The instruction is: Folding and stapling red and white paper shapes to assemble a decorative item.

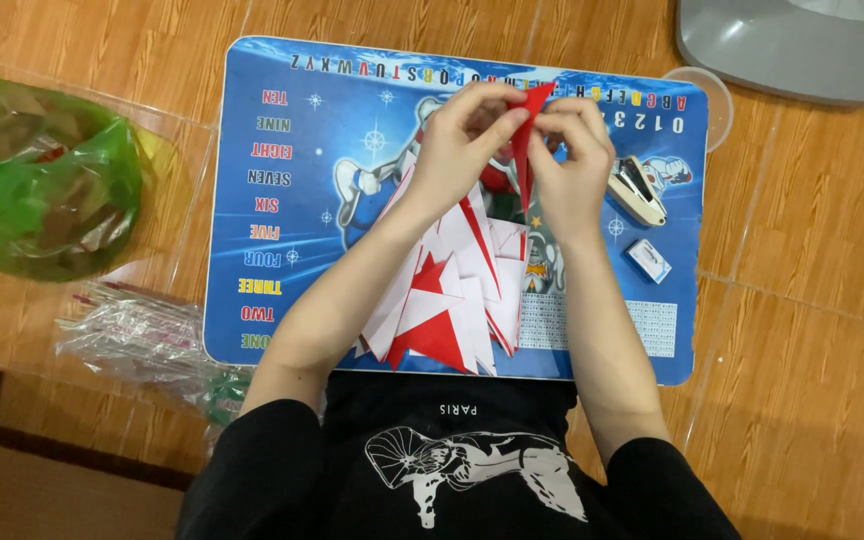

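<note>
In the head view, a red paper strip (524, 140) is pinched between the left hand (462, 150) and the right hand (572, 165), fingers closed on it. Folded papers (447, 290) lie below the hands, a stapler (636, 190) just right.

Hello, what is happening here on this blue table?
A person in a black shirt holds a folded red paper piece up with both hands, the left hand and the right hand pinching it together over a small blue table. Under the forearms lies a pile of red and white paper triangles. A stapler and a small box sit to the right; a green plastic bag lies on the floor.
</note>
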